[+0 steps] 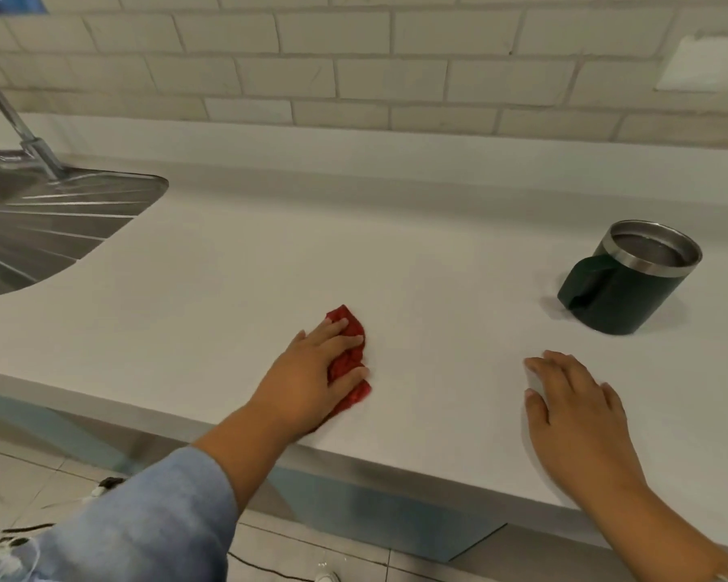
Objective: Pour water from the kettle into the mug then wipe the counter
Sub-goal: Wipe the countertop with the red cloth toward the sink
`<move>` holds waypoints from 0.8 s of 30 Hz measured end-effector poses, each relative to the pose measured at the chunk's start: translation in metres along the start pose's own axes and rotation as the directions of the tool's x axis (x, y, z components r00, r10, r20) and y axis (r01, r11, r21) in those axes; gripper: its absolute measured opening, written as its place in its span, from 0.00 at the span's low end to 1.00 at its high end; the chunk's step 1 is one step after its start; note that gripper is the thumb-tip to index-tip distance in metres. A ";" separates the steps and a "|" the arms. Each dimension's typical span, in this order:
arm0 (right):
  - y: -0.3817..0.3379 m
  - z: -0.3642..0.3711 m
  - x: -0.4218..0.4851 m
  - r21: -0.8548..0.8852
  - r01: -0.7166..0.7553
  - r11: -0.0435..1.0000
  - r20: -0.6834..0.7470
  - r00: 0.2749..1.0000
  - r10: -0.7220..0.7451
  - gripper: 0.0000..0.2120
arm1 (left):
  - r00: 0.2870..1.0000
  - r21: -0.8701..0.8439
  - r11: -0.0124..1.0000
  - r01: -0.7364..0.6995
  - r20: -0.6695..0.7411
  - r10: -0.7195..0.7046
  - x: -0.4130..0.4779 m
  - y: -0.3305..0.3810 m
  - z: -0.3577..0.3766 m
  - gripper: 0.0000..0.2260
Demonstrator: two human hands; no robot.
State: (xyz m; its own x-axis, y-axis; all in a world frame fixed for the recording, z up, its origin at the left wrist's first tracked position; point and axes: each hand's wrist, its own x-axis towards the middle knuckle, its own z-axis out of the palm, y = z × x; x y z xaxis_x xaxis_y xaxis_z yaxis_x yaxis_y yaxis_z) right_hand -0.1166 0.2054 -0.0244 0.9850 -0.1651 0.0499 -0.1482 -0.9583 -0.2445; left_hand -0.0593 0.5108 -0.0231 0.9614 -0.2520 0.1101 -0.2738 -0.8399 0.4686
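1. The left hand (312, 371) lay palm-down on a crumpled red cloth (347, 358). Its fingers were spread and fairly straight, pressing the cloth onto the white counter (270, 266) near the front edge.
2. The right hand (572, 413) rested flat on the bare counter with fingers apart, holding nothing. It sat at 3 o'clock from the cloth and well apart from it.
3. The cloth's long axis ran from about 12 o'clock to 6 o'clock, so a sideways sweep would likely have covered the widest strip.
4. The dark green mug (623, 287) with a steel rim stood upright at 2 o'clock from the cloth and 1 o'clock from the right hand, which was the nearer hand. Its handle pointed to 8 o'clock. Whether it held water could not be told.
5. The kettle was not in view, so the wiping step seemed to be under way.
6. Open counter stretched from 9 to 12 o'clock of the cloth, toward the steel drainboard (59, 220). A rightward stroke risked nudging the mug.
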 end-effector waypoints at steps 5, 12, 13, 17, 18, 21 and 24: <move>0.003 -0.004 -0.002 -0.018 -0.023 1.000 0.010 1.000 0.023 0.20 | 0.948 0.064 0.951 0.301 -0.132 -0.291 0.004 -0.085 -0.055 0.19; -0.002 -0.002 -0.001 -0.013 -0.054 0.998 0.001 0.999 0.054 0.20 | 0.983 0.090 0.980 0.177 -0.071 -0.171 -0.005 -0.088 -0.050 0.21; -0.001 0.000 0.000 -0.010 -0.060 0.998 -0.009 0.998 0.060 0.19 | 0.997 0.088 0.993 0.077 -0.017 -0.076 -0.014 -0.082 -0.046 0.21; 0.008 0.013 0.005 -0.008 -0.085 0.996 -0.066 0.994 0.084 0.17 | 0.999 0.111 0.994 -0.023 0.051 0.018 -0.037 -0.111 -0.069 0.24; 0.009 0.016 0.008 0.007 -0.099 0.995 -0.078 0.992 0.099 0.17 | 0.999 0.112 0.994 -0.008 0.053 0.002 -0.039 -0.127 -0.081 0.24; -0.009 0.020 0.019 0.088 -0.128 0.988 -0.099 0.986 0.136 0.17 | 0.997 0.134 0.991 0.021 0.066 -0.030 -0.036 -0.181 -0.118 0.26; -0.066 0.017 0.032 0.142 -0.053 0.989 -0.069 0.996 0.063 0.16 | 0.997 0.158 0.986 0.061 0.038 -0.068 -0.022 -0.225 -0.144 0.23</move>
State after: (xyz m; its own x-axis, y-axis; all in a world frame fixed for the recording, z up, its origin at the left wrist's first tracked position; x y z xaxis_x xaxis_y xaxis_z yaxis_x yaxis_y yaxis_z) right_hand -0.0738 0.2673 -0.0227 0.9651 -0.2413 0.1013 -0.1863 -0.9054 -0.3814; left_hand -0.0155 0.7750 -0.0048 0.9761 -0.2126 0.0448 -0.2153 -0.9191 0.3301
